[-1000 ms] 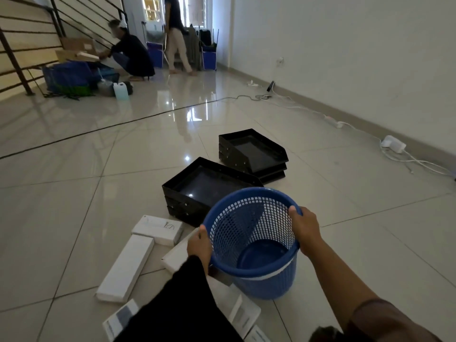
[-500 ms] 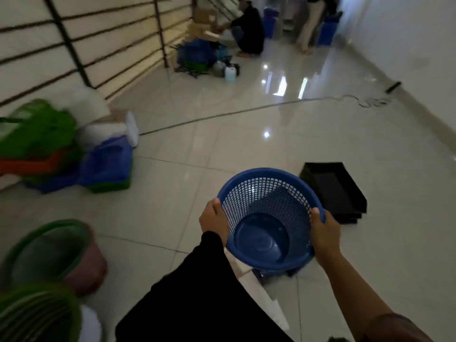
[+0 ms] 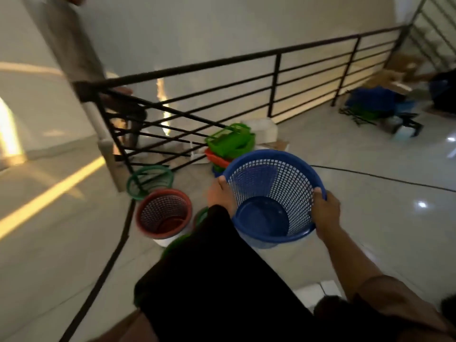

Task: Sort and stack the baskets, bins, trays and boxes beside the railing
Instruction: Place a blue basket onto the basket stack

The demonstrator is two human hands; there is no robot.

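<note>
A black railing (image 3: 276, 70) crosses the tiled floor (image 3: 370, 218), and near it a blue mesh basket (image 3: 271, 198) is held off the floor, left hand (image 3: 220, 196) and right hand (image 3: 325, 211) each curled round its rim, beside a red basket (image 3: 163, 213).

A blue mesh wastebasket (image 3: 272, 196) is off the floor, tilted so its open mouth and solid round bottom face the camera. On the tiled floor by the black railing (image 3: 246, 77) stands a red mesh basket (image 3: 163, 213) upright, nested in a white one, with a green basket (image 3: 149, 181) just behind it. A leaning stack of green, red and blue trays (image 3: 229, 146) rests against the railing's foot.
</note>
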